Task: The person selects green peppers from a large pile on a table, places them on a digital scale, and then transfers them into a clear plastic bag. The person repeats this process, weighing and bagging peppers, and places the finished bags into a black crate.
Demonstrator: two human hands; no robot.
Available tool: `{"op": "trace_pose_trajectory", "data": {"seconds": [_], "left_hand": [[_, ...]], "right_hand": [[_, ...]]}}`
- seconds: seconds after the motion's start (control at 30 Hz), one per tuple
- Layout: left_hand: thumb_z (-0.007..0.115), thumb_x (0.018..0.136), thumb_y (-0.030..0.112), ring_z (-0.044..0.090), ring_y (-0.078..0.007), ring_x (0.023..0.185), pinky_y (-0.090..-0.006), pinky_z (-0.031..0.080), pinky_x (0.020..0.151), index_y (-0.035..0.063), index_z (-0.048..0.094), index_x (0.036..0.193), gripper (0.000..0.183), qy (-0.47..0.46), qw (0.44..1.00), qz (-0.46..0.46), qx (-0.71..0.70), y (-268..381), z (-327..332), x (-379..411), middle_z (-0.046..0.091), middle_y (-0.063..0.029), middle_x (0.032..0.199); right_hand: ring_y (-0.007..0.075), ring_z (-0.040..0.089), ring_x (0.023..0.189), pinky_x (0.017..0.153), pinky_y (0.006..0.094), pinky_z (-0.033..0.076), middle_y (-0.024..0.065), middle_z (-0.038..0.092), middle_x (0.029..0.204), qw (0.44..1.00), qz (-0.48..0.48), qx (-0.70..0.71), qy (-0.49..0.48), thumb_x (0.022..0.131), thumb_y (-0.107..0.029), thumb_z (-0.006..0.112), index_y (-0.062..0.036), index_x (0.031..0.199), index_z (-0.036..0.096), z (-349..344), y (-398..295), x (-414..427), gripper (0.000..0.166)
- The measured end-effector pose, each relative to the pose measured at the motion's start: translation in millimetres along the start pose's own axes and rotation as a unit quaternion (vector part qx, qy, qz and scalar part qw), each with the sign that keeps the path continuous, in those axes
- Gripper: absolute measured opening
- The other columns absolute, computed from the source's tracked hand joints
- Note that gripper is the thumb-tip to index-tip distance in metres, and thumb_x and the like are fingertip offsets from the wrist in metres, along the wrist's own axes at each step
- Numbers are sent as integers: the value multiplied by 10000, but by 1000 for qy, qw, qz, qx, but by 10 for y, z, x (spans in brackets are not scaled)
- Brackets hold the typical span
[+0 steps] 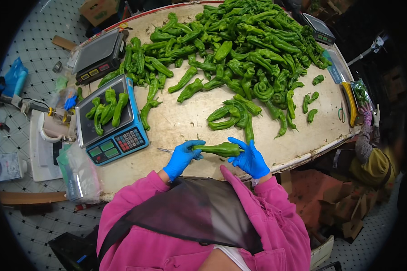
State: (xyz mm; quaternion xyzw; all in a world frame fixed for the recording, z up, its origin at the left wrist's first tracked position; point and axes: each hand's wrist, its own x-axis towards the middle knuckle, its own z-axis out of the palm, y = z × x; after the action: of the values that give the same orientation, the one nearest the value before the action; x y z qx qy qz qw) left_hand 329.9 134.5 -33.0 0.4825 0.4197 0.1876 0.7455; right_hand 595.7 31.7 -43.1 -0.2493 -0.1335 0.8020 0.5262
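Observation:
One long green pepper point(220, 149) lies level between my blue-gloved hands, just above the table's near edge. My left hand point(183, 159) pinches its narrow end. Around its stem end are the spread fingers of my right hand point(251, 158); the stem touches the glove, but how firmly it is gripped I cannot tell. Just beyond my hands is a small group of peppers point(230, 117). A blue digital scale point(113, 149) stands to the left, bearing several peppers point(105, 110) on its plate. Beside my left hand, a thin metal tool point(164, 150) is partly hidden.
A large heap of peppers point(251, 44) covers the far table point(179, 118). Dark scales point(98, 50) point(318, 27) stand at both sides. Plastic bags point(83, 176) lie at the near left corner. At right are scissors point(341, 113), a yellow-framed device point(349, 105) and another person point(369, 149).

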Motion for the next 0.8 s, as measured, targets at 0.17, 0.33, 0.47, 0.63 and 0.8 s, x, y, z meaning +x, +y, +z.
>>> {"op": "trace_pose_trajectory", "data": {"seconds": [0.17, 0.33, 0.47, 0.63, 0.8], "left_hand": [[532, 1006, 273, 635, -130, 646, -240, 511, 588, 19, 606, 1244, 355, -20, 998, -61, -8, -102, -64, 6, 689, -94, 906], [447, 1032, 376, 612, -140, 544, -244, 486, 515, -20, 631, 1107, 443, -37, 996, -82, -8, -57, -86, -28, 698, -110, 799], [422, 1035, 408, 618, -142, 543, -244, 490, 518, -19, 627, 1074, 475, -70, 992, -108, -12, 22, -108, -37, 702, -119, 805], [449, 1032, 353, 650, -129, 680, -247, 517, 629, 26, 595, 1274, 432, -107, 992, -58, 10, -28, -162, -27, 703, -104, 888], [517, 1014, 214, 642, -95, 849, -237, 528, 761, 89, 513, 1398, 404, -142, 988, -41, 48, -181, -156, 4, 668, -43, 1094]], "right_hand": [[208, 641, 949, 773, 289, 549, 155, 585, 1259, 993, -69, -63, 68, 933, -318, 626, 7, 1468, 332, 112, 28, 22, 692], [166, 632, 928, 763, 269, 543, 106, 596, 1215, 991, -90, -62, 84, 884, -168, 701, 20, 1447, 357, -95, 130, 116, 687], [160, 623, 942, 767, 264, 534, 95, 595, 1203, 993, -69, -47, 87, 882, -181, 705, 20, 1446, 358, -195, 178, 144, 693], [158, 607, 1018, 799, 283, 515, 114, 573, 1292, 990, -102, -71, 64, 818, -169, 757, -29, 1414, 422, -37, 92, 170, 698], [177, 558, 1158, 962, 316, 476, 109, 564, 1324, 969, -114, -210, 63, 744, -79, 749, -36, 1370, 481, 196, -76, 144, 682]]}}
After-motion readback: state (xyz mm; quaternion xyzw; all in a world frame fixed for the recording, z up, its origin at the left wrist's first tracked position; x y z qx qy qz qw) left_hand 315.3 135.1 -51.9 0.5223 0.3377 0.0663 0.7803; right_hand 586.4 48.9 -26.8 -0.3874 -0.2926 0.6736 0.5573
